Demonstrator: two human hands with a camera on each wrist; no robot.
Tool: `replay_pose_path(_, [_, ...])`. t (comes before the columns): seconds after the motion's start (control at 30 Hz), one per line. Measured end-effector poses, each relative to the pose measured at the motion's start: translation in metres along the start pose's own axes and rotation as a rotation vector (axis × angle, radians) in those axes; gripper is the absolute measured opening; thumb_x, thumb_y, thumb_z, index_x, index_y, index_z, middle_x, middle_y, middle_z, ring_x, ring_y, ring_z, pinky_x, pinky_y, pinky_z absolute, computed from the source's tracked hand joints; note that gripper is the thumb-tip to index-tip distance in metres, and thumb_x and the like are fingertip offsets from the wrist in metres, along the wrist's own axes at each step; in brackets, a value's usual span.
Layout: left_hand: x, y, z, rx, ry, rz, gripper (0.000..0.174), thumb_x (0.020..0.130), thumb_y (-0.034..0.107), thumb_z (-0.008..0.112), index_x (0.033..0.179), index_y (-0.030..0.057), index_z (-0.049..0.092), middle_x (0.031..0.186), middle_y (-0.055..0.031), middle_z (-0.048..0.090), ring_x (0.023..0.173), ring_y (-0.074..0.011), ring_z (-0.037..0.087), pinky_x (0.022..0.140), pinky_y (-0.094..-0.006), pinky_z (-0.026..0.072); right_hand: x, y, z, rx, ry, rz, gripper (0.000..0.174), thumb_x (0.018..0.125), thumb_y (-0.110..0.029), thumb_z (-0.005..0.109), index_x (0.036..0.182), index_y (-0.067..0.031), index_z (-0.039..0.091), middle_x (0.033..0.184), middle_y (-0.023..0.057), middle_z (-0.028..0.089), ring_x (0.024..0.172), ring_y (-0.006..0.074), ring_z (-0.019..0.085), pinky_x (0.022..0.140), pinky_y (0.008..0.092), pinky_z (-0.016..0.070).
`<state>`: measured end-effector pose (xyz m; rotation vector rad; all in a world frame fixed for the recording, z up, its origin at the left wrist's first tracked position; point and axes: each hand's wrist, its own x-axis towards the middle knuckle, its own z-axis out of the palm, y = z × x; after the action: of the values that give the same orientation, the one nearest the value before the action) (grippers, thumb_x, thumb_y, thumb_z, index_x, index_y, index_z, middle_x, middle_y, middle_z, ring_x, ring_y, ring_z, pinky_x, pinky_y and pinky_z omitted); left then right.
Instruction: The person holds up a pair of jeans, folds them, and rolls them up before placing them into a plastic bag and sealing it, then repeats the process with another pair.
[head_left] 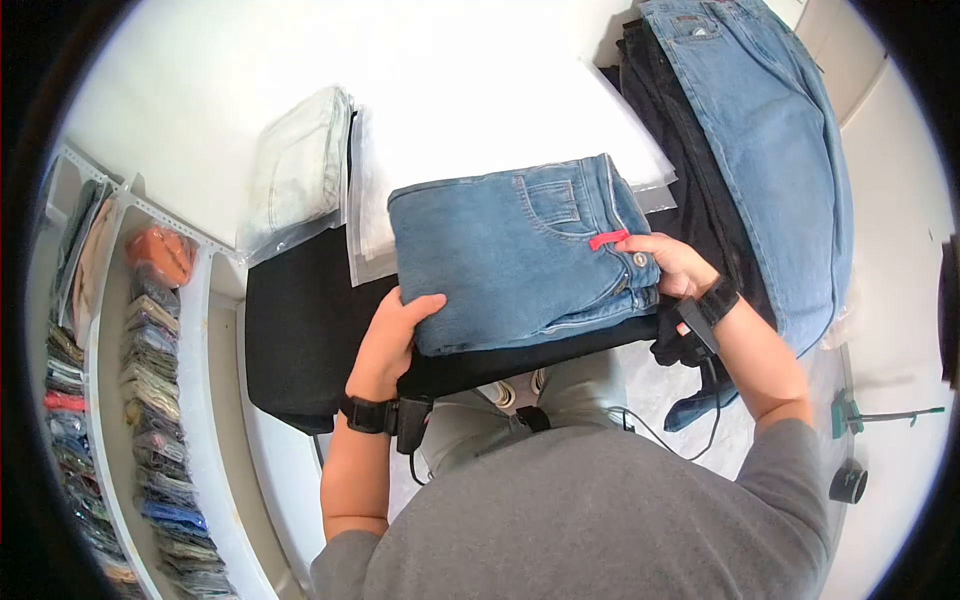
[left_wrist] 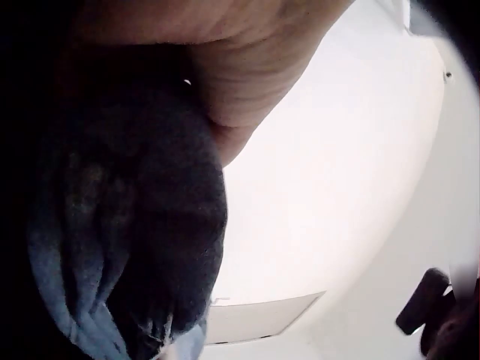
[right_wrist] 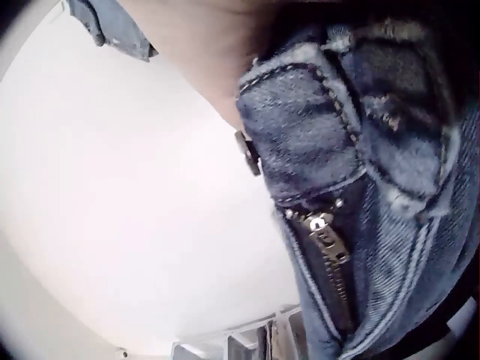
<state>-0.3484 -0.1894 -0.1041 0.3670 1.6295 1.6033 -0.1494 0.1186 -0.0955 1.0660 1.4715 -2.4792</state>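
Note:
Folded blue jeans (head_left: 480, 260) are held up over the black cloth, front pocket and waistband toward the right. The left hand (head_left: 392, 335) grips their lower left edge, thumb on top and the other fingers hidden underneath. At the waistband the right hand (head_left: 672, 264) pinches the jeans beside the button, its thumb near a red tag (head_left: 607, 240). In the left wrist view the left hand (left_wrist: 240, 67) holds the dark folded denim (left_wrist: 165, 225). The right wrist view shows the right hand (right_wrist: 202, 45) at the waistband, with a metal button (right_wrist: 247, 153) and a zipper (right_wrist: 327, 244).
Bagged pale jeans (head_left: 300, 160) lie at the back left, beside clear plastic bags (head_left: 372, 200). Light blue jeans (head_left: 760, 150) lie over black garments (head_left: 690, 150) on the right. Black cloth (head_left: 290, 320) covers the near edge. Shelves of bagged clothes (head_left: 165, 420) stand at left.

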Motion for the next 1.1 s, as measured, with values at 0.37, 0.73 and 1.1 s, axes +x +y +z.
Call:
replay_pose_path(0.37, [-0.028,-0.003,-0.024,-0.069,0.120,-0.050,0.057,0.070,0.012,0.063,0.121,-0.0078,0.047,0.111,-0.0167,0.057,0.098,-0.0263,0.056,0.089,-0.0334,0.0418,-0.019,0.065,0.036,0.058,-0.039,-0.210,0.044,0.081,-0.011,0.066,0.120,0.0044,0.052,0.110,0.0124,0.062,0.095,0.0177,0.061,0.084,0.0302,0.0494])
replay_pose_path(0.73, [-0.044,0.057,0.039,0.460,0.131,0.251,0.061,0.066,0.017,0.068,0.117,-0.0103,0.048,0.109,-0.0196,0.059,0.096,-0.0283,0.059,0.087,-0.0361,0.0448,-0.017,0.067,0.033,0.119,-0.104,-0.219,0.043,0.079,-0.004,0.066,0.119,0.0012,0.053,0.107,0.0089,0.063,0.090,0.0152,0.062,0.080,0.0279,0.0503])
replay_pose_path(1.1, [-0.027,0.041,0.134,0.763,-0.600,0.566,0.097,0.066,0.027,0.080,0.139,-0.0083,0.027,0.103,-0.0131,0.048,0.090,-0.0208,0.049,0.084,-0.0320,0.0439,-0.019,0.069,0.032,0.120,-0.145,-0.265,0.049,0.084,-0.015,0.067,0.125,0.0044,0.048,0.119,0.0130,0.057,0.102,0.0172,0.059,0.086,0.0296,0.0495])
